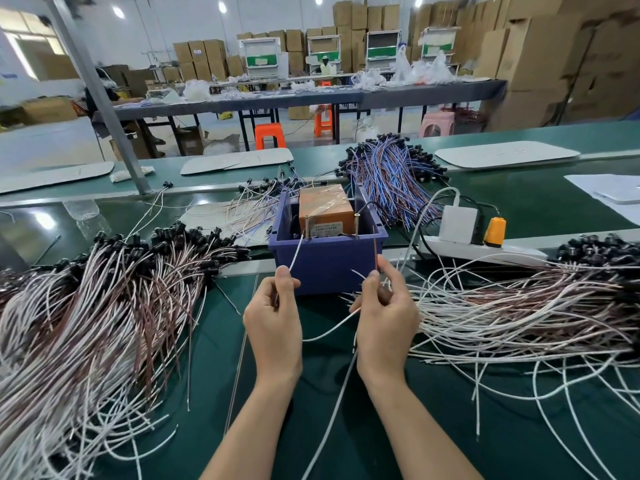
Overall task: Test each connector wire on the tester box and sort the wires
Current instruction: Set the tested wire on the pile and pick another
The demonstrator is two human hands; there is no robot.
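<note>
An orange tester box [325,206] sits inside a blue plastic bin [329,261] at the middle of the green bench, with two upright screws at its front edge. My left hand [275,313] pinches a white wire end [296,254] that points up toward the left screw. My right hand [384,310] pinches a red-brown wire end [376,252] just below the right screw. Both ends belong to a connector wire trailing down between my arms. A big pile of white and brown wires [97,306] lies left. Another such pile [526,306] lies right.
Behind the bin lies a bundle of blue and red wires [391,178] with black connectors. A white power strip [485,249] with a white adapter and an orange plug sits right of the bin. White trays line the far conveyor edge. A metal post [100,98] rises at left.
</note>
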